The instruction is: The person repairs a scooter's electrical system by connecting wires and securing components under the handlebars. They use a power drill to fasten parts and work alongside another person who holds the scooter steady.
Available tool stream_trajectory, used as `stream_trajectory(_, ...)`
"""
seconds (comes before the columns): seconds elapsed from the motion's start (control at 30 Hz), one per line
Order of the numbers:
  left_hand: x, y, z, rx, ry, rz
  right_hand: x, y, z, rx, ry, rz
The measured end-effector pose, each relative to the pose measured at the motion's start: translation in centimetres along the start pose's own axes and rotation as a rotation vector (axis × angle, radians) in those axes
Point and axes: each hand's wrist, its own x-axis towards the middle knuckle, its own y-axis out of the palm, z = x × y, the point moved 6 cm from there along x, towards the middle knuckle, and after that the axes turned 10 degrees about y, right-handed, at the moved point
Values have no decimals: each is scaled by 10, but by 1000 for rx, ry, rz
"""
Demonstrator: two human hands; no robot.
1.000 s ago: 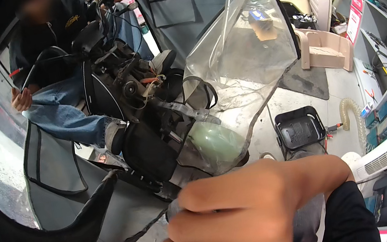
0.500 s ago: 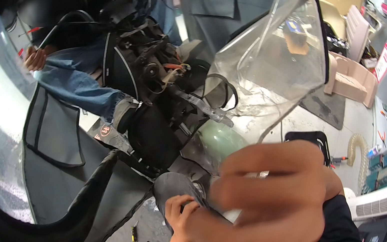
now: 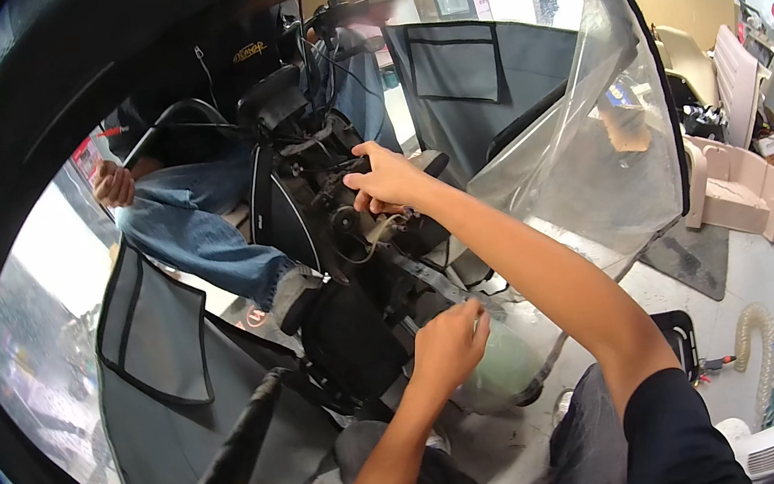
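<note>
My right hand (image 3: 384, 180) fingers the scooter frame (image 3: 348, 248) loosely; my left hand (image 3: 449, 344) fists below, contents unclear; one clear cover (image 3: 587, 160) crowds right.

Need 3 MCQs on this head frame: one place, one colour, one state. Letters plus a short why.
1. Where is the right hand?
A. on the black mechanism at the scooter's steering column
B. on the floor mat
C. on the pink plastic chair

2. What colour are the seated person's trousers?
A. red
B. blue denim
C. white

3. How is the left hand?
A. flat and open on the floor
B. raised above the head
C. curled, fingers closed, against the scooter's lower body by a pale green part

Answers:
1 A: the fingers reach into the black parts and cables at the column.
2 B: the legs at upper left are in blue jeans.
3 C: the hand is bent shut low on the frame; what it grips is hidden.
</note>
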Motion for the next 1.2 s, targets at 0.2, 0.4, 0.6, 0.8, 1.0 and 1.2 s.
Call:
stream_trajectory(0.2, -9, -5, 43, -48, -118, 134, 34, 41, -18, 157, 124, 135)
stream_trajectory(0.4, -7, -36, 64, -93, -207, 37, 1, 30, -13, 86, -322, -162)
stream_trajectory(0.6, -5, -49, 80, -207, -199, -268, -76, 19, -17, -70, -559, -262)
stream_trajectory(0.8, -16, -59, 100, -393, -326, -251, -154, -7, -62, -184, -634, -312)
stream_trajectory(1.0, -22, -75, 105, -450, -374, -248, -178, -15, -65, -450, -639, -337)
stream_trajectory(1.2, 47, -93, 72, -719, -299, -402, -186, 10, -70, -657, -823, -333)
